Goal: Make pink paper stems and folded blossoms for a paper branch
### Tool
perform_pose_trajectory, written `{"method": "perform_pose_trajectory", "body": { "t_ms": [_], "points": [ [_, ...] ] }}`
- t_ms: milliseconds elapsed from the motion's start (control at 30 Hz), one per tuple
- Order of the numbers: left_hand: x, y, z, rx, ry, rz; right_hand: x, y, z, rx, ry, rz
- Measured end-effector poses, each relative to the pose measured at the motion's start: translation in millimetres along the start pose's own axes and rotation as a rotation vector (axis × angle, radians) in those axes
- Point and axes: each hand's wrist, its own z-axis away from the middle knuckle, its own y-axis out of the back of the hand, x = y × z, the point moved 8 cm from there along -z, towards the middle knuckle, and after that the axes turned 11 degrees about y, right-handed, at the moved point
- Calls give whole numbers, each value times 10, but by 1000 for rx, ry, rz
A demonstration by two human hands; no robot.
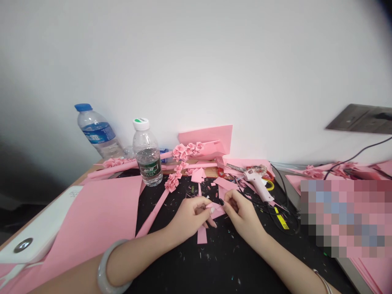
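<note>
Recording the bench from left to right, you had a white board with a metal stud (39, 222) at the near edge and a large pink paper sheet (92, 220) lying beside it. Farther back stood a water bottle with a blue cap (98, 132) and a second bottle with a white cap (147, 153), followed by a cluster of pink paper roses (183, 152) near the wall. Your left hand (188, 218), with a pale bangle (107, 267) on the wrist, and your right hand (241, 216) were together above the black mat (232, 261). Both pinched a small pink paper piece (214, 210) between them, at the middle of the bench. A dark speck at your right fingertips was too small to identify. In my judgement, the close fingertip pinch was sound: it gave good control of a small piece, and light, even pressure would help avoid creasing. Beyond your right hand lay a white glue gun (259, 181) and a black cable (288, 194).
</note>
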Motion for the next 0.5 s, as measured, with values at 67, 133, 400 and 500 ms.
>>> {"method": "perform_pose_trajectory", "body": {
  "t_ms": [67, 133, 400, 500],
  "points": [
    [10, 37, 0, 29, -2, 26, 8, -4, 11, 16, -10, -17],
    [3, 56, 0, 41, 10, 40, -5, -34, 20, -2, -4, -39],
    [-43, 86, -6, 73, 19, 68, 2, -50, 31, 20, -37, -87],
    [-42, 82, -3, 73, -3, 71, -6, -28, 27, 37, -41, -89]
  ]
}}
